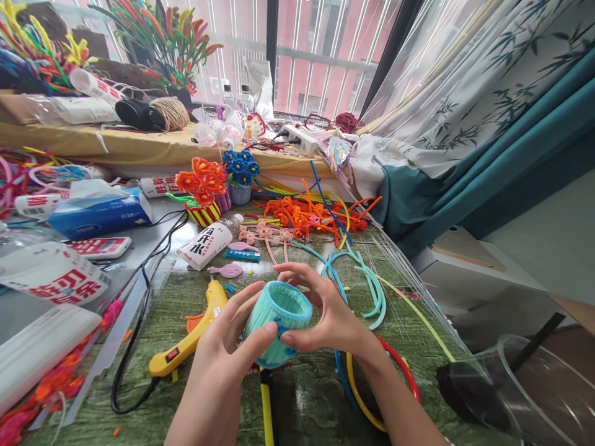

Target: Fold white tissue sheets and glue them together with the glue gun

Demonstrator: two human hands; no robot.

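Observation:
Between my two hands is a small turquoise pot (264, 322) made of fuzzy pipe cleaners, with a blue rim and a darker blue patch on its front. It is tilted so that its hollow inside shows. My left hand (227, 341) grips its left side, the thumb lying across the front. From the right, my right hand (325, 310) holds it with the thumb low on the front and the fingers behind the rim. A yellow hot glue gun (190, 337) lies just left of my left hand. Under the pot, a yellow and black stick (266, 402) points toward me.
Orange pipe cleaner pieces (307, 214) lie in a heap behind the hands. Turquoise pipe cleaners (372, 285) curl to the right. A labelled bottle (209, 241), a blue tissue pack (100, 210) and orange flowers (202, 179) stand further back left. A clear plastic cup (530, 384) is at right.

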